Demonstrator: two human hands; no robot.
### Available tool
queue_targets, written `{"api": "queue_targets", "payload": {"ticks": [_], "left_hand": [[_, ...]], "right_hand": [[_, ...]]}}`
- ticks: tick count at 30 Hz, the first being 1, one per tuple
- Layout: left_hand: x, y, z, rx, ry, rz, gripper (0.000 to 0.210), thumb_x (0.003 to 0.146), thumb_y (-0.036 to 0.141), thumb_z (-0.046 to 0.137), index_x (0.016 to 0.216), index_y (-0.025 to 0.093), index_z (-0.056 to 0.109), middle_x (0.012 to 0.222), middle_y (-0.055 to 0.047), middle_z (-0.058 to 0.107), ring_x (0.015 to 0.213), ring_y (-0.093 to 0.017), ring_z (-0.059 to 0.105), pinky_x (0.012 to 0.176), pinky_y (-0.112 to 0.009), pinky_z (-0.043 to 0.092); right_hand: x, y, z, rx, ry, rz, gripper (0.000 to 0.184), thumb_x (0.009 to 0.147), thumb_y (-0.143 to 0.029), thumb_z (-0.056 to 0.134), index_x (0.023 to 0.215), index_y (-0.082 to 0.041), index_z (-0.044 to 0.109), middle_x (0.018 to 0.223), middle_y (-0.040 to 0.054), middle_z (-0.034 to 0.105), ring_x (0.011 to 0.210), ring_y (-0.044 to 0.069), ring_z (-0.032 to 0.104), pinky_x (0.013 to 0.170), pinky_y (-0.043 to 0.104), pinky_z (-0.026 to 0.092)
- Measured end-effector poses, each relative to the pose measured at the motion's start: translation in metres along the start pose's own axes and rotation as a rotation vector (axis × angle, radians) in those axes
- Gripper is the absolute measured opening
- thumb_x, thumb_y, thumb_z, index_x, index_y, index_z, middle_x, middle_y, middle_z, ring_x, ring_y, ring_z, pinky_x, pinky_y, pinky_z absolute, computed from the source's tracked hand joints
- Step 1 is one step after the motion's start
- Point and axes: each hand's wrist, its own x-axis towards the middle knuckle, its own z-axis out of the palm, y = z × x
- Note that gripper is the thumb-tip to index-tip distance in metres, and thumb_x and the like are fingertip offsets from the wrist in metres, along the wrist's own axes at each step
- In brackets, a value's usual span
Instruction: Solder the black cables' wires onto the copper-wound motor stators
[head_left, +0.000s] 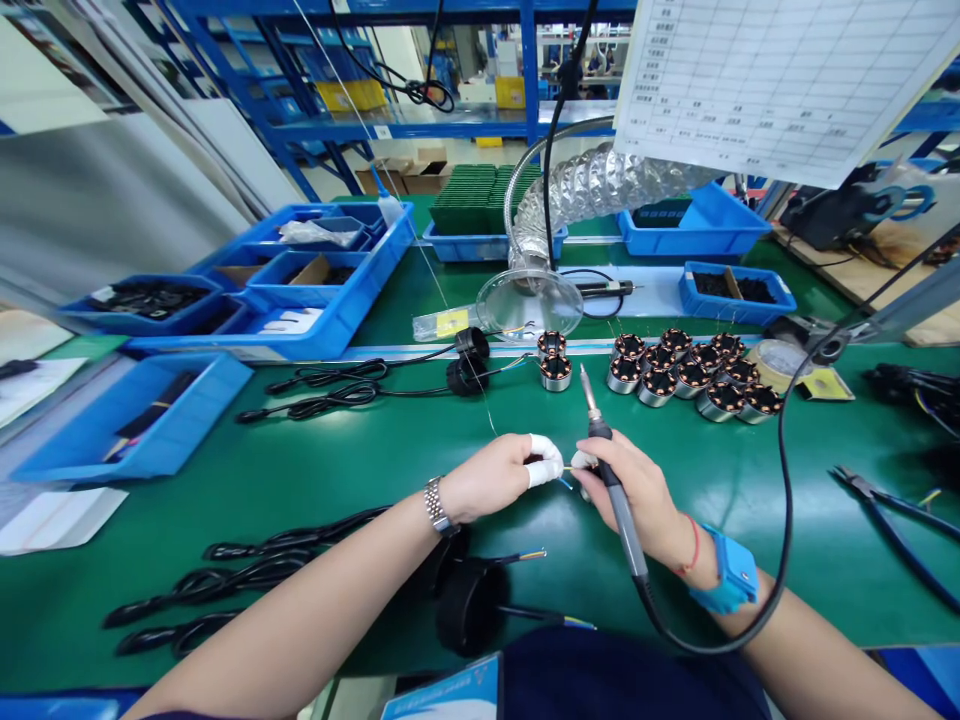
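My left hand (499, 475), with white covers on its fingertips, is closed on thin wires (567, 484); a blue end and a yellowish end show past the fingers. My right hand (637, 490) grips a soldering iron (621, 515), tip pointing up and away from the wires. Its thumb and fingertips also pinch at the yellowish wire between the hands. A thin strand hanging from above comes down by my left hand. Below my forearm lie black cables (247, 575) and a black round cap (472, 605) with bare-ended coloured leads.
Copper-wound motor stators (660, 385) stand in a group at the right, with two more (555, 372) beside a clear fume funnel (529, 305). Two finished-looking cables with black caps (466, 375) lie left of these. Blue bins (337, 310) line the left; cutting pliers (892, 500) lie right.
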Motion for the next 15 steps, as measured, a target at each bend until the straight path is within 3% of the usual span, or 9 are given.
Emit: {"api": "queue_targets", "payload": {"ticks": [7, 12, 15], "left_hand": [[-0.001, -0.001, 0.005, 0.103, 0.112, 0.043, 0.022, 0.077, 0.032, 0.05, 0.076, 0.015, 0.062, 0.076, -0.001, 0.059, 0.069, -0.013, 0.052, 0.063, -0.022, 0.039], [0.001, -0.002, 0.009, 0.138, 0.181, 0.018, 0.02, 0.077, 0.03, 0.049, 0.071, 0.015, 0.061, 0.075, -0.002, 0.059, 0.07, -0.014, 0.054, 0.065, -0.024, 0.04], [0.003, -0.002, 0.008, 0.155, 0.187, 0.012, 0.021, 0.077, 0.031, 0.048, 0.071, 0.016, 0.061, 0.075, -0.002, 0.06, 0.069, -0.014, 0.054, 0.065, -0.024, 0.041]], "right_hand": [[0.002, 0.001, -0.002, 0.049, -0.068, 0.024, 0.03, 0.081, -0.012, 0.048, 0.109, -0.02, 0.045, 0.075, 0.0028, 0.055, 0.069, 0.015, 0.049, 0.062, 0.028, 0.045], [-0.003, 0.004, -0.01, 0.036, -0.008, 0.195, 0.033, 0.078, -0.015, 0.055, 0.108, -0.022, 0.045, 0.084, 0.003, 0.058, 0.071, 0.013, 0.054, 0.067, 0.026, 0.046], [-0.006, 0.006, -0.009, 0.063, -0.059, 0.229, 0.033, 0.078, -0.017, 0.054, 0.109, -0.022, 0.045, 0.083, 0.003, 0.058, 0.072, 0.014, 0.054, 0.068, 0.026, 0.046]]}}
